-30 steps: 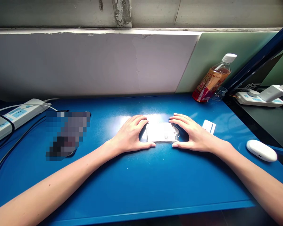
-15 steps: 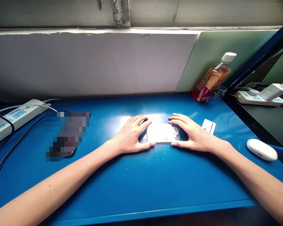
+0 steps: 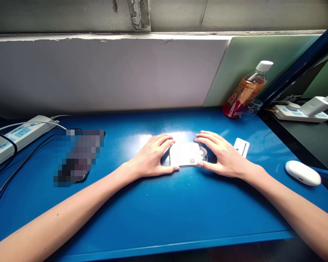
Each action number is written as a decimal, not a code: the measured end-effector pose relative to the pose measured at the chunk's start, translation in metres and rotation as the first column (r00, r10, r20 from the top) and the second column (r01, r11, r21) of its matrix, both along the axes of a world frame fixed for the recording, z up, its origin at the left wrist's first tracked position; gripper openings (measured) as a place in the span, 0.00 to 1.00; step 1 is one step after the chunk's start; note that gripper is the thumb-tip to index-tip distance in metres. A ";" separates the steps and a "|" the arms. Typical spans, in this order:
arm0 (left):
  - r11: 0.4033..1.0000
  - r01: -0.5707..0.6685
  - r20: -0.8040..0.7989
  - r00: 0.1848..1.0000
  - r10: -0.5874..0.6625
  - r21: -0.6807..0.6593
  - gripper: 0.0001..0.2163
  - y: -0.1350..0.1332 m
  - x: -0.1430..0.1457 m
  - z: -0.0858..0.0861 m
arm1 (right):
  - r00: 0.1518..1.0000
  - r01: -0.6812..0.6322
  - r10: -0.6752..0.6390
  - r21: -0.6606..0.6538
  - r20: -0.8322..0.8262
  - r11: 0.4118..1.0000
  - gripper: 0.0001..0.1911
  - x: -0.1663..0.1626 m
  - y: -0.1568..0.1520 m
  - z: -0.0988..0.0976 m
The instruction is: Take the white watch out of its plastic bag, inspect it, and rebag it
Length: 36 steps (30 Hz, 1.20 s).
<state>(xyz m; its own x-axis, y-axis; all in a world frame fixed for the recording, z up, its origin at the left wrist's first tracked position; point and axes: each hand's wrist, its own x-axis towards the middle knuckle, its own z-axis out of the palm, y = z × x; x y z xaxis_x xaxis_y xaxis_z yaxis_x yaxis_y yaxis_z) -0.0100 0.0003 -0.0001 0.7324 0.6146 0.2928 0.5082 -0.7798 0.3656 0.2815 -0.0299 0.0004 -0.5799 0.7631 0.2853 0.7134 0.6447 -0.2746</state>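
A white QR-coded pack (image 3: pixel 182 153) lies on the blue counter (image 3: pixel 180 214), fingers curved around its edges: left hand (image 3: pixel 151 156) at nine o'clock, right hand (image 3: pixel 224 155) at three, an earbud case (image 3: pixel 303 173) farther out that way.

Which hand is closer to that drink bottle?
Right: the right hand is in front of the drink bottle, slightly to its left; the left hand is also in front, but much farther left.

Glare bleaches the white rectangle (image 3: pixel 183 153) (and patches of the blue desk (image 3: pixel 153 222)).
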 end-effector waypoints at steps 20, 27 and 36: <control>1.000 0.027 -0.007 1.000 -0.027 -0.002 0.33 0.002 0.000 0.000 | 0.999 -0.016 0.008 0.176 0.048 0.984 0.20 -0.008 -0.004 -0.004; 1.000 0.024 -0.017 1.000 -0.024 -0.005 0.32 0.004 0.000 -0.001 | 0.981 -0.060 0.004 0.284 0.194 0.957 0.20 -0.016 -0.008 -0.001; 1.000 0.021 -0.019 1.000 -0.021 -0.022 0.29 0.002 0.001 0.001 | 0.975 -0.050 -0.025 0.328 0.221 0.944 0.18 -0.021 -0.010 -0.001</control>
